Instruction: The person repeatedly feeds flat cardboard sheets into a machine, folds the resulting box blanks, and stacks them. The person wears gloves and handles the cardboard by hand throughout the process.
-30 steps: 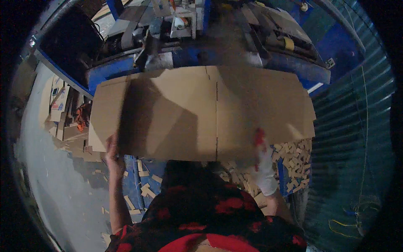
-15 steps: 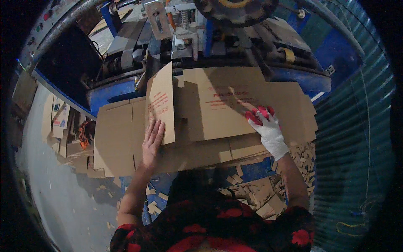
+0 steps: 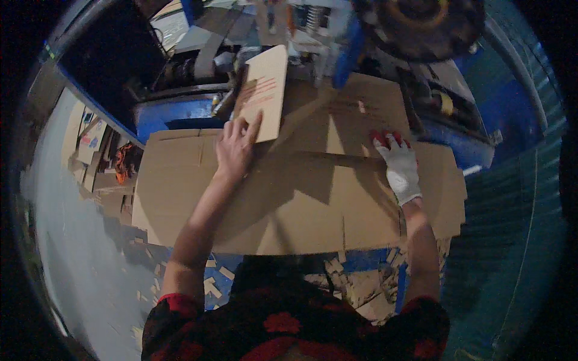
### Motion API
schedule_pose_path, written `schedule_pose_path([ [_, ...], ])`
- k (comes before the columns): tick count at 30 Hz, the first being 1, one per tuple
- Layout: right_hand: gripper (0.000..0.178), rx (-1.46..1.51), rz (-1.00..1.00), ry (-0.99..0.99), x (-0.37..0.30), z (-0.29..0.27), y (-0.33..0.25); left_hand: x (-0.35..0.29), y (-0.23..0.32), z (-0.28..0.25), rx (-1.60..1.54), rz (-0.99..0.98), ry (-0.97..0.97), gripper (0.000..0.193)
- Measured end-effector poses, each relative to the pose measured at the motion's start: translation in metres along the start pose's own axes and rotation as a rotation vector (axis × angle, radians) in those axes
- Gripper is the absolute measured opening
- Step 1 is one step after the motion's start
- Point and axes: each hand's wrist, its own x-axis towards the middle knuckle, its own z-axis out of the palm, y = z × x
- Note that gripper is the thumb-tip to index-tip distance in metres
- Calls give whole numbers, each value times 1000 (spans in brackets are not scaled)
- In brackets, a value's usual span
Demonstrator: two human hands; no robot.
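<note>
A flat brown cardboard box blank (image 3: 367, 108) with faint red print lies partly inside the machine (image 3: 174, 111). Its left flap (image 3: 262, 96) stands folded up. My bare left hand (image 3: 236, 147) rests against the lower part of this flap, fingers pointing away from me and partly bent. My right hand (image 3: 398, 165), in a white glove with red fingertips, lies with spread fingers at the near right edge of the blank. Beneath and nearer to me, more cardboard blanks (image 3: 283, 210) lie flat across the front of the machine.
A large dark wheel (image 3: 421, 24) hangs over the machine at the upper right. Cardboard offcuts (image 3: 361, 289) lie below the blanks. More cardboard (image 3: 90, 138) is piled at the left, beside an orange tangle (image 3: 124, 162). A green corrugated wall (image 3: 512, 228) runs along the right.
The printed blank has moved away from me, further into the machine, with both hands moving along. More of the blanks beneath now shows. The view has shifted, blurring the machine.
</note>
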Motion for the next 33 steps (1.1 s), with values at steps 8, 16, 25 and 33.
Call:
schedule_pose_path([
  [8,55,-79,69,1,141,65,38,147,-19,57,-73,-124,-16,69],
  [16,54,779,324,192,151,115,74,95,-36,10,-401,173,-2,54],
  [25,68,224,664,-86,-149,14,21,-204,-134,-71,177,-740,10,61],
  [33,66,17,932,110,-265,-7,-3,-278,-161,-65,110,-575,33,60],
])
